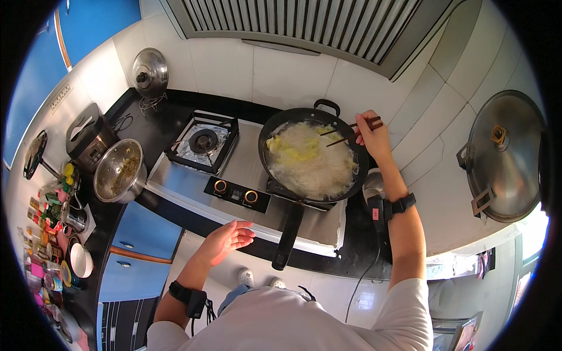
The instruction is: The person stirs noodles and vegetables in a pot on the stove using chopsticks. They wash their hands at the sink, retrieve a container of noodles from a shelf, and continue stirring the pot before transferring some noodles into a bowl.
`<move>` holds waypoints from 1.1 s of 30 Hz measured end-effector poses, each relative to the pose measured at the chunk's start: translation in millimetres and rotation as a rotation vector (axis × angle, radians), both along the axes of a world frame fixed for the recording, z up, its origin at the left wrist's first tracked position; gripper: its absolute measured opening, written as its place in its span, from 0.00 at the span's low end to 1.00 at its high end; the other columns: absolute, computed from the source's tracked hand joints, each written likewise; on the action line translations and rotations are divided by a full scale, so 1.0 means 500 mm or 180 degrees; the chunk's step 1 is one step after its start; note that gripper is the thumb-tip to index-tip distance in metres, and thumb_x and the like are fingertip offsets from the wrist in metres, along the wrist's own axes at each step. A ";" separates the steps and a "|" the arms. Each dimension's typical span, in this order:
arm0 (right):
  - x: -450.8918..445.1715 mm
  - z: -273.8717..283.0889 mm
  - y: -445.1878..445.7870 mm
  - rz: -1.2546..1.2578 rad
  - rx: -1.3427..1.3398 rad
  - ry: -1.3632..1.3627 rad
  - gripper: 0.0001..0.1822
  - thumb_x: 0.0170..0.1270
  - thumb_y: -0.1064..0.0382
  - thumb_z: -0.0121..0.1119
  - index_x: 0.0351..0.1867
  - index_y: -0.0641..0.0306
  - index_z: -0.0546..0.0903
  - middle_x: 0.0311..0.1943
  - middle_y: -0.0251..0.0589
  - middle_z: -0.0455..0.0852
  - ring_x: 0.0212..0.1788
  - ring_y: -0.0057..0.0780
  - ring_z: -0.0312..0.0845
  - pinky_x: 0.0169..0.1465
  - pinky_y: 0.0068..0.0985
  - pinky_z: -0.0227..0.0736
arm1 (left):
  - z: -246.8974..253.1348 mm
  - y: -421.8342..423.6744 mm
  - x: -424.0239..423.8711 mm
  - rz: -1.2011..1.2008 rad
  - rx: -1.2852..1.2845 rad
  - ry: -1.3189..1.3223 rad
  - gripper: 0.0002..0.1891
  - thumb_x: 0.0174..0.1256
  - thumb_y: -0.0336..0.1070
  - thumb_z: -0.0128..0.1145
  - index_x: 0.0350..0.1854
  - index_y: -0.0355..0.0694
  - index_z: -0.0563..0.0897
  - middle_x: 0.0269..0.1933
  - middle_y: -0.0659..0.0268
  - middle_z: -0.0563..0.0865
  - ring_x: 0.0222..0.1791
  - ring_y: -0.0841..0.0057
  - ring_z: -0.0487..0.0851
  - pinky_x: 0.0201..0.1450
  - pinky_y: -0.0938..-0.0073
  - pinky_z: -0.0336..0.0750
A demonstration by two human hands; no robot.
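A black wok [264, 153] sits on the right burner, filled with bubbling liquid, pale noodles [307, 173] and yellow-green leaves [292, 149]. My right hand [371, 134], above its right rim, grips dark chopsticks [342, 139], whose parted tips are over or in the food. Steam blurs whether they touch it. My left hand [235, 239] is held in the air before the stove's front edge, left of the wok's long handle [289, 237], fingers apart and holding nothing.
The left burner [203, 141] carries no pot. Left of the stove are a steel bowl with food remains [139, 175], a rice cooker [83, 138] and many jars. A steel lid [151, 72] leans at the back wall; a large lid [505, 171] hangs right. A kettle [373, 182] stands beside the wok.
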State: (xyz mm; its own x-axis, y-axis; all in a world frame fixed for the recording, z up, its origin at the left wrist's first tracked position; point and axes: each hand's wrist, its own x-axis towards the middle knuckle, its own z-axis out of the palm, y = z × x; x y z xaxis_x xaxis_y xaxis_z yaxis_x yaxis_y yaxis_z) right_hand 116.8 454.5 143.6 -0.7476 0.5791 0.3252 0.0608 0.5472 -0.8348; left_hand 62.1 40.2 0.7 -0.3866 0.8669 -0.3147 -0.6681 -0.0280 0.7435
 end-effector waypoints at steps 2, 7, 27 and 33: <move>-0.008 -0.045 0.009 -0.0127 0.0838 -0.0163 0.11 0.65 0.57 0.57 0.34 0.63 0.77 0.20 0.36 0.78 0.20 0.20 0.75 0.25 0.21 0.69 | 0.004 0.002 0.001 -0.0027 0.0053 0.0024 0.25 0.71 0.53 0.41 0.57 0.35 0.72 0.48 0.58 0.79 0.52 0.69 0.75 0.61 0.65 0.66; -0.005 -0.103 -0.050 0.0240 0.0362 -0.0432 0.12 0.65 0.57 0.57 0.31 0.64 0.74 0.18 0.38 0.78 0.18 0.22 0.73 0.26 0.23 0.68 | 0.010 -0.007 0.004 -0.0018 -0.0014 0.0002 0.25 0.71 0.52 0.42 0.57 0.34 0.72 0.48 0.57 0.79 0.52 0.69 0.75 0.61 0.65 0.67; 0.053 0.002 -0.047 -0.0693 0.0623 -0.0752 0.12 0.65 0.58 0.54 0.32 0.66 0.73 0.17 0.39 0.78 0.14 0.26 0.76 0.20 0.23 0.70 | 0.011 -0.010 0.015 -0.0171 0.0035 0.0039 0.22 0.72 0.48 0.41 0.56 0.34 0.73 0.47 0.57 0.80 0.51 0.69 0.77 0.61 0.67 0.67; 0.034 -0.069 -0.081 -0.0362 -0.0444 -0.0021 0.12 0.67 0.59 0.53 0.31 0.66 0.72 0.18 0.39 0.78 0.13 0.24 0.75 0.18 0.21 0.71 | 0.018 0.004 0.023 -0.0267 0.0114 0.0082 0.22 0.72 0.48 0.41 0.56 0.34 0.73 0.47 0.56 0.80 0.52 0.69 0.77 0.61 0.67 0.67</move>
State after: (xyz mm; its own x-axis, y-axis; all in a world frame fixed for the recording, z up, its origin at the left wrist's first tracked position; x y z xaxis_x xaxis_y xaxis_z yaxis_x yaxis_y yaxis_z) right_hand 133.8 413.9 109.0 -0.6766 0.6992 0.2310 0.1215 0.4154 -0.9015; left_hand 73.6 42.2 9.8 -0.3197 0.9071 -0.2739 -0.6499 0.0004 0.7600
